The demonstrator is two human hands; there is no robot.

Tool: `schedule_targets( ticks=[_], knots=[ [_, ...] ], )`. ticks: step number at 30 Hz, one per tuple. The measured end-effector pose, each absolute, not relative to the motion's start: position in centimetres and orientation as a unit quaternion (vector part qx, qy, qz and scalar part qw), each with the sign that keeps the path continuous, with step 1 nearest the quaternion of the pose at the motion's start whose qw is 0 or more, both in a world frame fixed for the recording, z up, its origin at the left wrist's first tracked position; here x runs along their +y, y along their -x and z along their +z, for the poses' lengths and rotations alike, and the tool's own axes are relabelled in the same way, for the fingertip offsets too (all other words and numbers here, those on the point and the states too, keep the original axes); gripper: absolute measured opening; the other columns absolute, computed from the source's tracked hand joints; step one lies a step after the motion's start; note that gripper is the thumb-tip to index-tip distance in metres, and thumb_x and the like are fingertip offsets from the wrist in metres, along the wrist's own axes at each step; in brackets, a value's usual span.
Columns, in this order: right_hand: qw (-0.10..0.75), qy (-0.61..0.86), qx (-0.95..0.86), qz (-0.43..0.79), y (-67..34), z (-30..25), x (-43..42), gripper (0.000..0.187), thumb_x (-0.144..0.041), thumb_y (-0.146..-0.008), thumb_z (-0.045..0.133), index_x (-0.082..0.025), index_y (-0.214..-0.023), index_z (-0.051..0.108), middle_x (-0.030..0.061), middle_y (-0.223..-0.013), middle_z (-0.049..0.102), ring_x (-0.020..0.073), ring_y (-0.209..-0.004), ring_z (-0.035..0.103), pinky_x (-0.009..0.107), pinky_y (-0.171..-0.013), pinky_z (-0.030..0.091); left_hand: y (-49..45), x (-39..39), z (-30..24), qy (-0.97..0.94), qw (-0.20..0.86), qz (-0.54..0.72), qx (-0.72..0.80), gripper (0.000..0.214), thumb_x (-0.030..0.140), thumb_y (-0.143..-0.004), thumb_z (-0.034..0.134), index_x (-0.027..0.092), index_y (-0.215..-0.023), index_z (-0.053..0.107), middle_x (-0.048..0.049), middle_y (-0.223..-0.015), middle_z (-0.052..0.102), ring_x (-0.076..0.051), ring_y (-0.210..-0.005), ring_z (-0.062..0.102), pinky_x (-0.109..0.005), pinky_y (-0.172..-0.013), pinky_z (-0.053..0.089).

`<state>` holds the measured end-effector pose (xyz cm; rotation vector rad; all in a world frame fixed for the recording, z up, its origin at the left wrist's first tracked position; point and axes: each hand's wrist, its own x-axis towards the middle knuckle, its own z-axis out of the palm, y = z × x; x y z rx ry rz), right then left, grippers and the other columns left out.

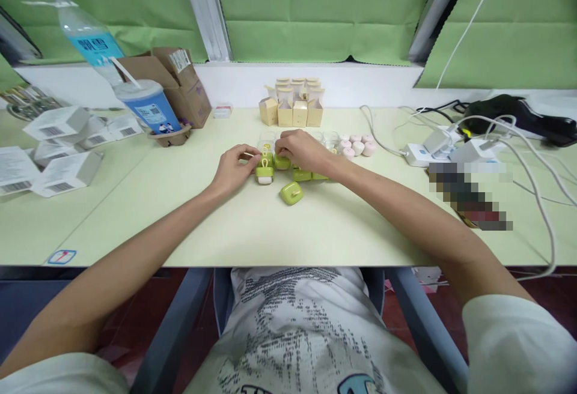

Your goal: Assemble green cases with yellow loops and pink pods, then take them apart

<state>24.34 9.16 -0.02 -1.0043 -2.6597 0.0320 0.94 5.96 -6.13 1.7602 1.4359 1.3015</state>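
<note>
My left hand (237, 167) is closed, with thumb and forefinger against the left side of a small green-and-white case (264, 173) that has a pale cord loop on top. To its right, my right hand (300, 145) reaches in from above, fingers pinched on a green cap-like piece (282, 162). That hand partly hides the clear plastic cups behind it. More green pieces (303, 175) stand in a row under my right wrist. Nearer to me, a loose green lid (292, 193) lies tilted on the table.
Pale pink and white rounded pieces (358, 145) sit right of my wrist. Behind are small open yellow cartons (293, 112). White boxes (63, 172), a blue drink cup (151, 109), a bottle (90, 39) and a cardboard box (189, 90) stand left. A power strip (421, 155) with cables lies right.
</note>
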Motion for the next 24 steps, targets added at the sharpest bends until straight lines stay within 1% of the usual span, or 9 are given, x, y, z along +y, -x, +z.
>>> schedule_targets(
  ticks=[6,10,13,17,21,24],
  knots=[
    [0.168,0.341,-0.925,0.018,-24.24,-0.48,9.54,0.031,-0.002,-0.099,0.056,-0.012,-0.106,0.084,0.0152,-0.109,0.080,0.0244,-0.092,0.065,0.033,-0.083,0.044,-1.03,5.93,-6.07,-0.648,0.258,0.485,0.527,0.022,0.039,-0.086,0.079,0.020,-0.094,0.082,-0.0105,-0.109,0.084,-0.023,-0.093,0.075,-0.027,-0.064,0.065],
    [0.176,0.345,-0.922,0.025,-24.20,-0.67,9.62,0.030,-0.003,-0.100,0.056,-0.014,-0.106,0.084,0.0134,-0.109,0.080,0.0244,-0.095,0.066,0.033,-0.085,0.044,-0.99,5.95,-6.04,-0.651,0.242,0.483,0.533,0.019,0.037,-0.087,0.079,0.020,-0.094,0.082,-0.0108,-0.110,0.084,-0.023,-0.092,0.075,-0.029,-0.067,0.066],
    [0.185,0.355,-0.916,0.028,-24.30,-0.80,9.70,0.030,-0.006,-0.102,0.058,-0.015,-0.111,0.084,0.0130,-0.114,0.080,0.0245,-0.098,0.067,0.033,-0.083,0.044,-0.90,5.99,-6.09,-0.653,0.238,0.478,0.537,0.021,0.039,-0.088,0.079,0.021,-0.096,0.082,-0.0111,-0.112,0.083,-0.023,-0.091,0.075,-0.031,-0.070,0.066],
    [0.194,0.356,-0.913,0.038,-24.67,-0.70,9.88,0.024,-0.011,-0.104,0.064,-0.014,-0.116,0.085,0.0153,-0.120,0.079,0.0241,-0.099,0.068,0.033,-0.083,0.043,-0.82,6.06,-6.22,-0.659,0.240,0.474,0.533,0.022,0.041,-0.089,0.078,0.021,-0.099,0.081,-0.0101,-0.113,0.083,-0.022,-0.090,0.074,-0.031,-0.072,0.065],
    [0.175,0.365,-0.914,0.038,-25.05,-0.33,10.00,0.021,-0.013,-0.104,0.068,-0.015,-0.111,0.087,0.0136,-0.114,0.082,0.0237,-0.095,0.068,0.033,-0.080,0.042,-0.79,6.12,-6.25,-0.656,0.241,0.468,0.541,0.022,0.039,-0.090,0.077,0.020,-0.101,0.080,-0.0100,-0.114,0.082,-0.021,-0.091,0.075,-0.031,-0.074,0.063],
    [0.168,0.371,-0.913,0.031,-25.06,-0.22,9.95,0.022,-0.012,-0.104,0.066,-0.015,-0.107,0.087,0.0126,-0.112,0.084,0.0243,-0.096,0.069,0.034,-0.079,0.042,-0.69,6.15,-6.22,-0.659,0.236,0.461,0.545,0.019,0.037,-0.092,0.077,0.021,-0.102,0.080,-0.0089,-0.114,0.082,-0.021,-0.092,0.075,-0.032,-0.079,0.062]
  ],
)
